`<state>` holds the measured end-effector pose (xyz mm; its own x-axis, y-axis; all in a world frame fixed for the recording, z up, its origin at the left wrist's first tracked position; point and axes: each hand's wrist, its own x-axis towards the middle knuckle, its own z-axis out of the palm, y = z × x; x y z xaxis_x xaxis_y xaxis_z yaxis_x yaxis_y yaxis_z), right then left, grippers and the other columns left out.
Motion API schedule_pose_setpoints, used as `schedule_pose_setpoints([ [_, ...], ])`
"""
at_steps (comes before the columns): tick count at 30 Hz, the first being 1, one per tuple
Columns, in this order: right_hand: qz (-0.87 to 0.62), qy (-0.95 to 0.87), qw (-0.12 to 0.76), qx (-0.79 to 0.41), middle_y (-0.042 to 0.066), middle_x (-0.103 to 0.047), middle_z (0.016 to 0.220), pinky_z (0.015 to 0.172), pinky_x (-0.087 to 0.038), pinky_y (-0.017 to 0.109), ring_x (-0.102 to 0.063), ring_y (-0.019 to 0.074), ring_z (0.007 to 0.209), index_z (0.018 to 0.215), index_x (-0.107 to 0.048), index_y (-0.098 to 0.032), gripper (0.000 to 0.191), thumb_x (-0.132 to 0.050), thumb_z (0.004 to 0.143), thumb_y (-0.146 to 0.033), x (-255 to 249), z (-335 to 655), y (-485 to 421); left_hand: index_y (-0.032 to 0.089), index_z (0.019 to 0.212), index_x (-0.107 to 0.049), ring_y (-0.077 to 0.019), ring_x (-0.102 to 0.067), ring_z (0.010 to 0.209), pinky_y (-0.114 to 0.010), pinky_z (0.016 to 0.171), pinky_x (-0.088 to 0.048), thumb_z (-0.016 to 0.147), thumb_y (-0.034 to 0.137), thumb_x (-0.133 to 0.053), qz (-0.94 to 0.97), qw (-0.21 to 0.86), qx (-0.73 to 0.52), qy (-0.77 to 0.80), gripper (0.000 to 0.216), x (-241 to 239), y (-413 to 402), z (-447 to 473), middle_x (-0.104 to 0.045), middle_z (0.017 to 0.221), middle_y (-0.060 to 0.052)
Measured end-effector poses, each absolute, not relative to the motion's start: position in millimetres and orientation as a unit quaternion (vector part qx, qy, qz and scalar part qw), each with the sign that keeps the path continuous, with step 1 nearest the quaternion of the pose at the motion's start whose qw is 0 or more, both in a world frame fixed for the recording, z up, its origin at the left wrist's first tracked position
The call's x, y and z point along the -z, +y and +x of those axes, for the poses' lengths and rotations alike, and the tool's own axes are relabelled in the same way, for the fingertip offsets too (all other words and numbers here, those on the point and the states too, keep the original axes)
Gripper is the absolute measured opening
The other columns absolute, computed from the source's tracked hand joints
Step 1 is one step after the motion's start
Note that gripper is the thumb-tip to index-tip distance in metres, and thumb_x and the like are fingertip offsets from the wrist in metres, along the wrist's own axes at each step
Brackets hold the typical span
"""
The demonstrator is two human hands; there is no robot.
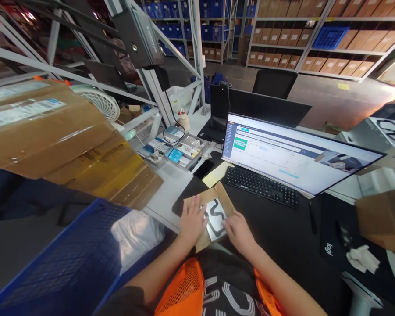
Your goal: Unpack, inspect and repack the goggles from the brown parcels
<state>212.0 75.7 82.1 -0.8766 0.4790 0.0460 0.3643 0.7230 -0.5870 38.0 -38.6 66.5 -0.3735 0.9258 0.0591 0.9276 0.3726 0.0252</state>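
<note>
A flat white box [215,216] with a thick black winding line lies on a piece of brown cardboard [224,197] that is folded up along its far and right sides. My left hand [193,223] lies flat on the left part of the cardboard, fingers stretched out, with fingertips at the box's edge. On the other side, my right hand [239,230] is closed at the right edge of the box, its thumb bent onto the white surface. Part of the cardboard under my hands is hidden.
A monitor [292,151] and a keyboard [260,186] stand beyond my hands. At left are a large carton [69,136] and a blue crate [65,254] with a white bag [136,237]. A scanner [361,289] and a pen [312,217] lie to the right.
</note>
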Motion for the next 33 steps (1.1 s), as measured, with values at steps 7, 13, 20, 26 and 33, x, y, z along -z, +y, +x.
schedule_pose_setpoints([
  [7, -0.205, -0.943, 0.041, -0.259, 0.026, -0.033, 0.157, 0.120, -0.022, 0.058, -0.025, 0.0385, 0.148, 0.147, -0.046, -0.010, 0.096, -0.090, 0.062, -0.017, -67.3, 239.5, 83.2, 0.010, 0.153, -0.039, -0.0417, -0.017, 0.151, -0.063, 0.120, -0.011, 0.088, 0.045, -0.065, -0.487, 0.044, 0.016, -0.872, 0.077, -72.2, -19.1, 6.5, -0.015, 0.163, -0.025],
  [13, -0.249, -0.936, -0.102, -0.227, 0.030, -0.006, 0.161, 0.123, -0.014, 0.057, -0.001, 0.0400, 0.151, 0.156, -0.023, 0.002, 0.126, -0.093, 0.061, -0.041, -59.1, 240.7, 88.4, 0.013, 0.153, -0.038, -0.0437, -0.042, 0.138, -0.056, 0.114, -0.031, 0.076, 0.044, -0.079, -0.529, -0.063, 0.062, -0.844, 0.093, -80.4, 6.1, -19.8, -0.027, 0.160, -0.025],
  [20, -0.259, -0.914, -0.193, -0.245, 0.029, -0.004, 0.161, 0.125, -0.010, 0.048, -0.007, 0.0378, 0.152, 0.158, -0.014, 0.002, 0.145, -0.097, 0.050, -0.046, -72.0, 226.3, 94.8, 0.020, 0.142, -0.052, -0.0335, -0.070, 0.094, -0.041, 0.082, -0.052, 0.101, 0.044, -0.042, -0.438, -0.120, 0.119, -0.883, 0.049, -63.6, 14.7, -31.3, -0.074, 0.105, -0.016],
  [26, -0.287, -0.908, -0.209, -0.223, 0.034, -0.009, 0.159, 0.123, -0.018, 0.049, -0.012, 0.0427, 0.150, 0.160, -0.017, -0.006, 0.147, -0.101, 0.042, -0.034, -83.0, 206.3, 83.5, 0.012, 0.142, -0.046, -0.0294, -0.071, 0.092, -0.039, 0.078, -0.055, 0.101, 0.040, -0.038, -0.333, -0.125, 0.210, -0.911, 0.050, -38.5, 27.6, -59.7, -0.074, 0.097, -0.014],
  [33, -0.297, -0.909, -0.190, -0.220, 0.036, -0.021, 0.156, 0.120, -0.027, 0.047, -0.026, 0.0441, 0.146, 0.159, -0.021, -0.005, 0.148, -0.102, 0.037, -0.027, -64.8, 206.5, 80.0, 0.020, 0.127, -0.064, -0.0254, -0.044, 0.140, -0.048, 0.124, -0.020, 0.094, 0.028, -0.044, -0.479, -0.121, 0.311, -0.812, 0.040, -31.8, 13.3, -47.7, -0.057, 0.143, -0.009],
])
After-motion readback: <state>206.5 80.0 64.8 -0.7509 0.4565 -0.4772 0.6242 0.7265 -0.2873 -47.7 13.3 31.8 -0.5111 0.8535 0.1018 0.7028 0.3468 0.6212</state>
